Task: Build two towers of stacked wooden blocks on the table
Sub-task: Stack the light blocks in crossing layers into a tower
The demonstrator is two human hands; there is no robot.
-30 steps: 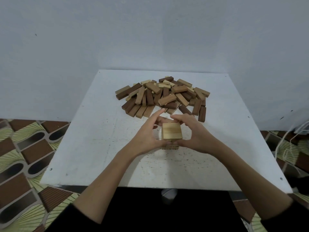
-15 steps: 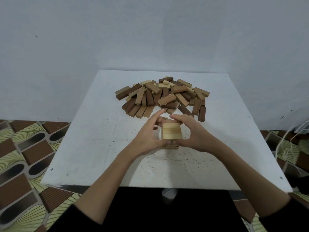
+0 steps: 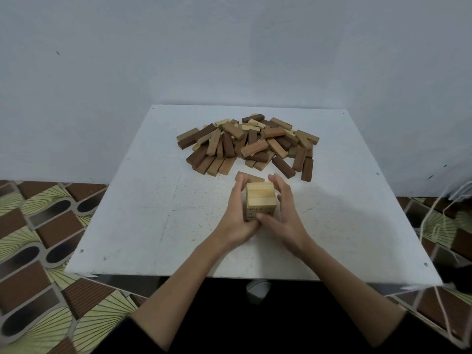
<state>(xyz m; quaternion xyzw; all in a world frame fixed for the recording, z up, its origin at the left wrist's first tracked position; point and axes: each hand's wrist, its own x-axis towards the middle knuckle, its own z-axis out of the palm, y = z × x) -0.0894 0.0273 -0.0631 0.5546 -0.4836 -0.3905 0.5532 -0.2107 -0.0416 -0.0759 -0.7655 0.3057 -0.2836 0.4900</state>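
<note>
Currently left hand (image 3: 236, 218) and right hand (image 3: 286, 215) flank the short tower (image 3: 260, 201) near the tabletop (image 3: 143, 208) front-centre, straight fingers (image 3: 279, 186) pressing its sides, gripping nothing. Risk: uneven squeeze skews layers or slides the stack; releasing unevenly could nudge it. Loose block pile (image 3: 247, 145) lies behind, well apart.

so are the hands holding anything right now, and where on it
Both hands flank the short block tower: the left hand lies flat against its left side, the right hand against its right side, with a thumb across the lower front. Pressing, not gripping.
</note>
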